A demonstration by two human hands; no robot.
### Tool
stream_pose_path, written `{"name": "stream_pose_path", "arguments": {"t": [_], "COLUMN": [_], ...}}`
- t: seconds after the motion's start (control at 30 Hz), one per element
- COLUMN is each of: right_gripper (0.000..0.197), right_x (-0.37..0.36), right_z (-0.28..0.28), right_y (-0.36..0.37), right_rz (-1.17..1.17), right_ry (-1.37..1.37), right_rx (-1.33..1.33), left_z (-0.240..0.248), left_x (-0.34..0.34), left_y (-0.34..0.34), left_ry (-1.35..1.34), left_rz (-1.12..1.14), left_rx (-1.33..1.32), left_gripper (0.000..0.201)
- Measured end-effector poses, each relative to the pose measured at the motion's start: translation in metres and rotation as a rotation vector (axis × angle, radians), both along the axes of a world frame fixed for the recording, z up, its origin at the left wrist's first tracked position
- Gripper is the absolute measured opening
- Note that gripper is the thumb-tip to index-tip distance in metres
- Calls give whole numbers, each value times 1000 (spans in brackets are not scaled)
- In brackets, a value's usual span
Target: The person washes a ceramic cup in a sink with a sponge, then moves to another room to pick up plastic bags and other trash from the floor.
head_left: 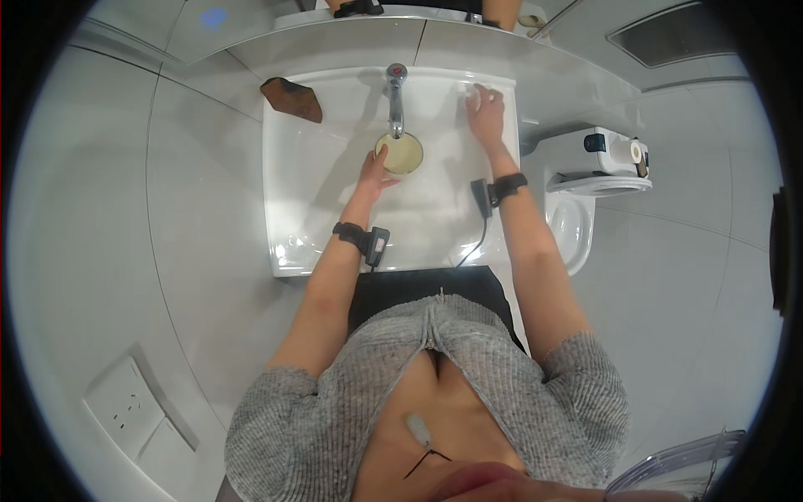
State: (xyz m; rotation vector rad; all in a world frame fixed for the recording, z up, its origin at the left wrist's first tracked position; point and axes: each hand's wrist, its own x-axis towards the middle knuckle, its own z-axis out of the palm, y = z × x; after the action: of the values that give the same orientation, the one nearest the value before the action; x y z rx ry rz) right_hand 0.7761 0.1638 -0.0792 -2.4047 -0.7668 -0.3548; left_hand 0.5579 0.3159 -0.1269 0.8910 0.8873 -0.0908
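Yellowish cup (pixel 405 155) held w/ L hand (pixel 375 173), under tap (pixel 396 105).

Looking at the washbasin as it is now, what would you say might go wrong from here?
1. The left hand grips the round container from one side under the tap, so it might tip or slip.
2. A dark cable trails from the right wristband over the washbasin; it could snag or get wet.
3. The brown piece lies at the basin's far-left corner and might fall if knocked.
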Motion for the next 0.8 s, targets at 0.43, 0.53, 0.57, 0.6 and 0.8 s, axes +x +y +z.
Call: {"name": "stream_pose_path", "arguments": {"t": [0.43,0.53,0.57,0.6,0.8], "right_gripper": [46,36,33,33,15], "right_x": [-72,-109,-116,-120,-118], "right_z": [29,15,8,-3,-48], "right_y": [30,40,43,45,54], "right_rz": [338,366,401,404,360], "right_ry": [627,587,540,541,420], "right_rx": [-69,-91,-106,-104,-217], "left_z": [11,10,8,4,15], "left_x": [5,8,7,5,9], "left_y": [-12,-17,-18,-18,-31], "left_ry": [-26,18,41,22,71], "left_rz": [75,78,70,56,34], "left_rx": [146,209,233,234,330], "left_gripper": [62,61,60,60,62]}}
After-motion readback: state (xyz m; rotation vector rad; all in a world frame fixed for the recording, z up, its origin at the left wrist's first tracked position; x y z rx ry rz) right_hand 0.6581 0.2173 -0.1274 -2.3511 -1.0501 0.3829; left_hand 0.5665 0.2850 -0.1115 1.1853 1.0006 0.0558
